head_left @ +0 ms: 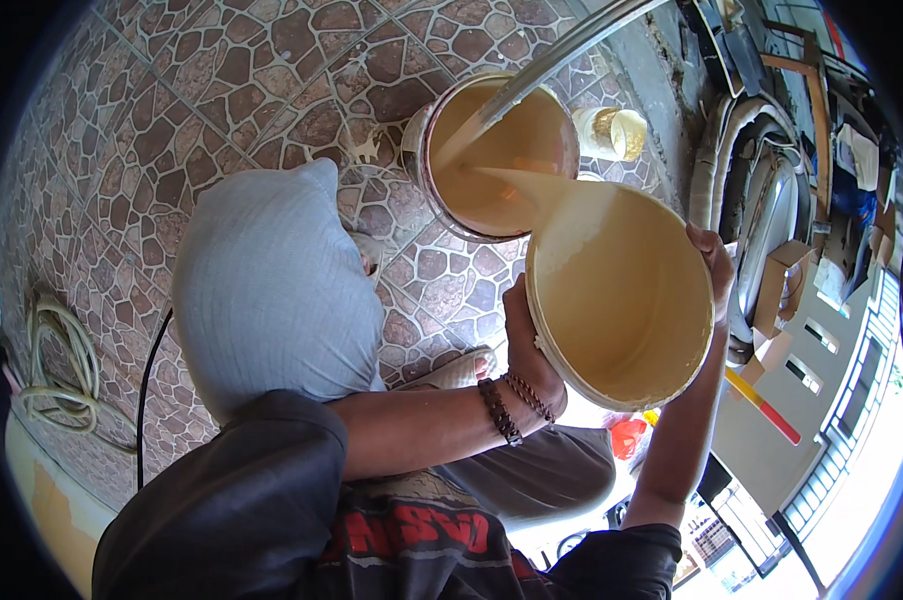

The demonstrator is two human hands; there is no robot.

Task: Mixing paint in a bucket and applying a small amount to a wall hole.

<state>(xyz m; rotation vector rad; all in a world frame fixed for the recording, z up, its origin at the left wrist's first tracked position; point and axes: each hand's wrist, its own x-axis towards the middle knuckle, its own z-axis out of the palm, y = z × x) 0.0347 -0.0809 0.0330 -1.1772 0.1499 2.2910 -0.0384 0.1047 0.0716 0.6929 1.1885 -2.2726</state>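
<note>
Cream round plastic bucket (pixel 633 305) sits between left hand (pixel 527 338) and right hand (pixel 713 262), their fingers gripping its opposite sides.

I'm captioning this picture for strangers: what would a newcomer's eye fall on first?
Probably the big tipped bucket right of centre, held between the person's left hand and right hand. A pale stream runs from its lip into the standing bucket at upper centre, where a metal pole slants in. Left of centre, a large bulge of grey cloth stands out against the stone-patterned floor.
</note>
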